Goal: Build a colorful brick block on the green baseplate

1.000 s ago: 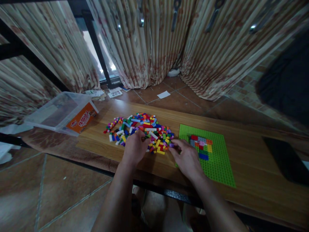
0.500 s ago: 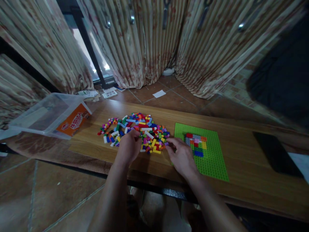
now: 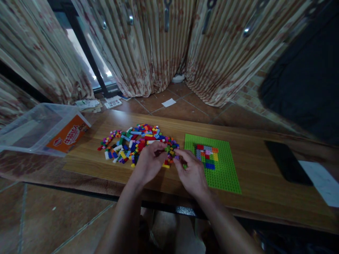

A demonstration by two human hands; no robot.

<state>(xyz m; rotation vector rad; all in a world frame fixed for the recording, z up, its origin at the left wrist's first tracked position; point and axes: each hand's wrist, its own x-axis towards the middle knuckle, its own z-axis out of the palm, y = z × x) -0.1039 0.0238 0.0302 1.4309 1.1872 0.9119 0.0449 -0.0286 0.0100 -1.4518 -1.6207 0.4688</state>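
A heap of small coloured bricks lies on the wooden table. To its right lies a green baseplate with a small patch of coloured bricks pressed on. My left hand and my right hand meet over the heap's right end, fingertips pinched together around a small green piece. Which hand carries it I cannot make out.
A clear plastic box with an orange label lies on its side at the table's left end. A black phone and a white sheet lie at the right. Curtains hang behind; papers lie on the tiled floor.
Both hands have lifted off the heap's near edge and come together, fingertips closing on a small piece. The view has shifted, so everything sits further left.
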